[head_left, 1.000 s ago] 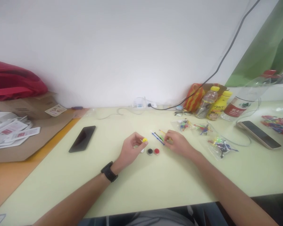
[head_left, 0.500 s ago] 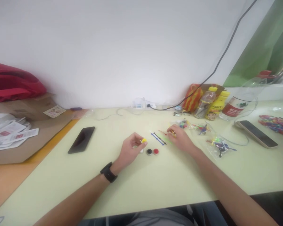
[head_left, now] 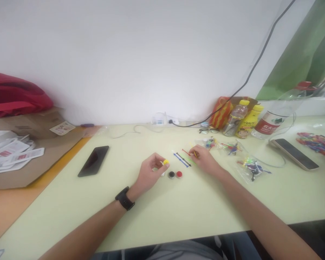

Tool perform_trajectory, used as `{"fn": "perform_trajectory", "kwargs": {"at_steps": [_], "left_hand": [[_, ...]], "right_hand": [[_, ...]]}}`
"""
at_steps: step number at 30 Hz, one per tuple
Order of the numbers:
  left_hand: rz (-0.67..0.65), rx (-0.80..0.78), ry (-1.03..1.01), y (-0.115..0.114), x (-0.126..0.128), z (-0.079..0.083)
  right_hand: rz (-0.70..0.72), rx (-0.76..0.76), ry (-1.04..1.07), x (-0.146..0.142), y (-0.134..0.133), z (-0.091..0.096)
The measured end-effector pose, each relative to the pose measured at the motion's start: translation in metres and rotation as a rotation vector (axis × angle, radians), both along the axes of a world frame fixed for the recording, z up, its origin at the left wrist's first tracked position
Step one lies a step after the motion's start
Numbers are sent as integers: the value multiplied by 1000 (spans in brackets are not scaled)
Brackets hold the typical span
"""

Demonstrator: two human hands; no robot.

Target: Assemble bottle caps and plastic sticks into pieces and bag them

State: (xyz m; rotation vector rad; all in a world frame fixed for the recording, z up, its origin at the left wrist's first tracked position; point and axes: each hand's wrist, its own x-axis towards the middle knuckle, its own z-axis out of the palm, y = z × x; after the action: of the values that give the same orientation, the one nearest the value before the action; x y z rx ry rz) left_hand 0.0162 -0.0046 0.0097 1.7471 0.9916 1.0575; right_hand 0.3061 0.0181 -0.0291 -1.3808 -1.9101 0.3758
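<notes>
My left hand (head_left: 151,169) pinches a small round yellow piece (head_left: 166,162) between thumb and fingertips, just above the table. Beside the fingers a white round piece (head_left: 163,174) is partly hidden. A black round piece (head_left: 172,174) and a red one (head_left: 179,174) sit close together to its right. My right hand (head_left: 204,159) is closed on a thin yellow stick (head_left: 195,154), mostly covered by the fingers. Left of that hand lie a blue arrow-ended stick (head_left: 181,160), a black one (head_left: 184,160) and a red one (head_left: 186,152), roughly parallel. A green stick is partly under the hand.
Clear bags of colourful parts (head_left: 253,169) lie right of my right hand. A dark phone (head_left: 93,161) is at left, another phone (head_left: 296,154) at right. Bottles (head_left: 246,122) and glasses (head_left: 209,130) stand near the wall. Papers and cardboard (head_left: 56,155) occupy the left.
My right hand has shifted slightly left and down, and the yellow stick shows more clearly in its fingers. The left hand stays nearly still with the yellow piece.
</notes>
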Motion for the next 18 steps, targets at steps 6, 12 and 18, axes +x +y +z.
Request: {"fn": "perform_trajectory", "kwargs": {"at_steps": [6, 12, 18], "left_hand": [[-4, 8, 3, 0, 0, 1], [-8, 4, -4, -1, 0, 2], [-5, 1, 2, 0, 0, 1]], "right_hand": [[-38, 8, 3, 3, -1, 5], [86, -39, -60, 2, -9, 13], [150, -56, -25, -4, -12, 12]]}}
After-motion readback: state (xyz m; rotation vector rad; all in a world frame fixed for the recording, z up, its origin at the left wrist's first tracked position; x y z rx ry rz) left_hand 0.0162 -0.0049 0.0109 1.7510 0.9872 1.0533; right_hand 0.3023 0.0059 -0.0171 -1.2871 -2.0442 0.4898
